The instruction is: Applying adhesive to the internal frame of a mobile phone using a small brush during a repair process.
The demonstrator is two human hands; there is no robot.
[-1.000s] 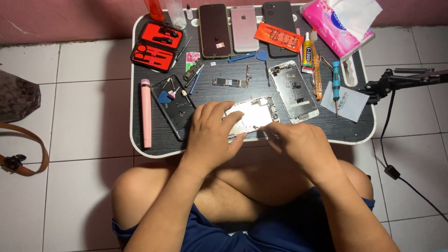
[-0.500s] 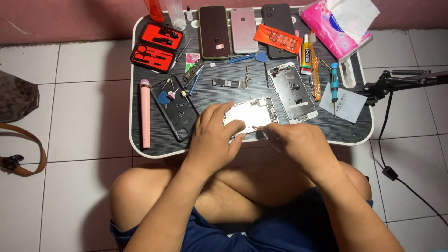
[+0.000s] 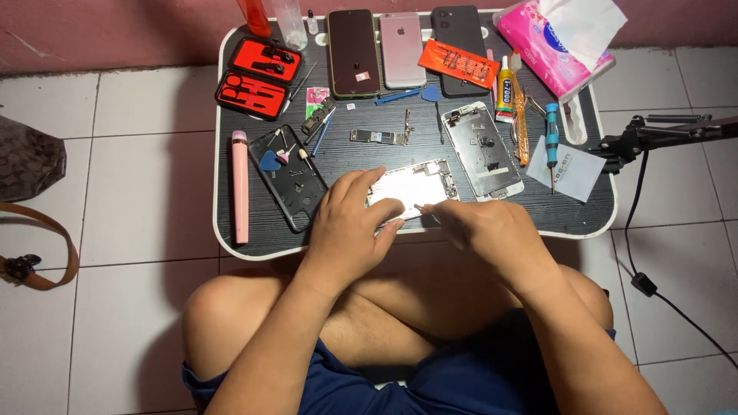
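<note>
From the head camera, the left hand (image 3: 350, 227) clamps the opened silver phone chassis (image 3: 413, 187) flat at the near edge of the dark, wood-grained tabletop (image 3: 569, 211). The right hand (image 3: 484, 230) is pinched together at the chassis's lower edge; whether it grips a tool is unclear. This looks like fine disassembly, calling for steady, precise fingertip work. A second bare metal phone frame (image 3: 483, 151) lies just beside it.

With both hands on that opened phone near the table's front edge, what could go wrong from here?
The opened phone lies close to the table edge, so a slip by the left hand or right hand might push it off. Small loose parts on the black case beside the left hand could get knocked and scattered.
</note>
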